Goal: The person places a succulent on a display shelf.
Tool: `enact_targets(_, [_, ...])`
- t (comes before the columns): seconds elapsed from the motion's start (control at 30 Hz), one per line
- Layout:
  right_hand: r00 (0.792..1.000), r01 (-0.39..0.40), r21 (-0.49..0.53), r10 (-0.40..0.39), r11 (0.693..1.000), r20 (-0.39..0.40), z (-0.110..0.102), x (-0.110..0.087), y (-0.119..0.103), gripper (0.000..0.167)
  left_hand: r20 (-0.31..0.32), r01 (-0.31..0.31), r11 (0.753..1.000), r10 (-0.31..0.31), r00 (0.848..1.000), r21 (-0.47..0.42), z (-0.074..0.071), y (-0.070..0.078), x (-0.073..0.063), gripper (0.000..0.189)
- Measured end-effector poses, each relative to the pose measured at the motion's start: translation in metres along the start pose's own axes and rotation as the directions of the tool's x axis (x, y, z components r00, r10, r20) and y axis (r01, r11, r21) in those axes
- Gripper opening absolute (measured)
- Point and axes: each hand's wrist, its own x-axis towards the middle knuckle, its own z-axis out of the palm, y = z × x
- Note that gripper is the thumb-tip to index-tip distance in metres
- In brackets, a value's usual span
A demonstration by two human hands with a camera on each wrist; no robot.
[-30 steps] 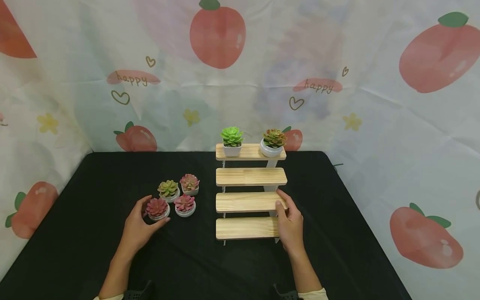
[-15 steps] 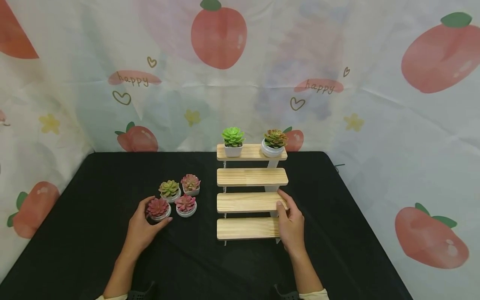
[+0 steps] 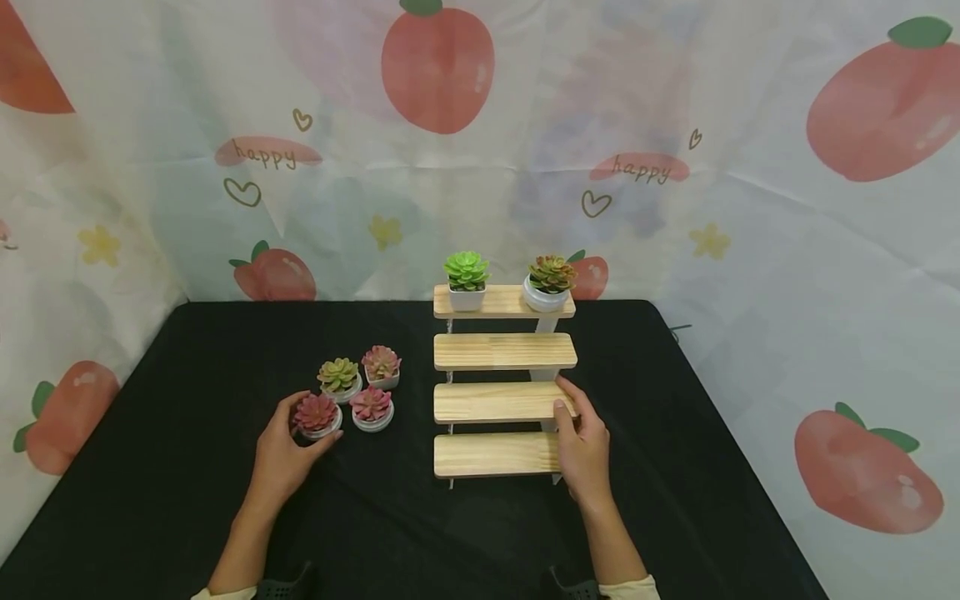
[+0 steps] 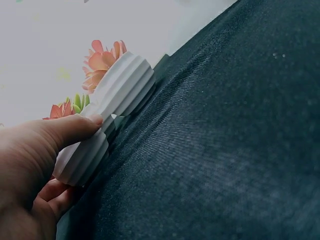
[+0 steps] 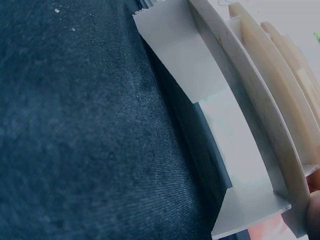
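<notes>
My left hand (image 3: pixel 288 446) grips a small white ribbed pot with a dark red succulent (image 3: pixel 316 413) on the black tablecloth; the left wrist view shows thumb and fingers curled round the pot (image 4: pixel 90 150). Three more small potted succulents (image 3: pixel 358 385) stand right behind it. My right hand (image 3: pixel 579 437) holds the right end of a four-step wooden stand (image 3: pixel 498 403), thumb on the third step, fingers at its white side panel (image 5: pixel 235 145). A green succulent (image 3: pixel 466 279) and a brown-green one (image 3: pixel 549 282) sit on the top step.
A black cloth (image 3: pixel 187 375) covers the table, with bare cloth at the front and left. A peach-print curtain (image 3: pixel 450 150) hangs behind and at both sides. The table's right edge runs close past the stand.
</notes>
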Motion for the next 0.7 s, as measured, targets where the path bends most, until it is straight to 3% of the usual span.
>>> enact_targets(0.4, [1.000, -0.006, -0.025, 0.006, 1.000, -0.002, 0.0001, 0.0002, 0.0006, 0.035, 0.009, 0.047, 0.999, -0.047, 0.999, -0.002, 0.0007, -0.0029, 0.0009, 0.081])
enact_targets(0.7, [1.000, 0.004, -0.010, -0.004, 1.000, -0.001, 0.0010, 0.0003, -0.0008, 0.036, -0.022, 0.025, 1.000, -0.025, 0.999, -0.007, 0.0008, -0.0023, -0.0022, 0.075])
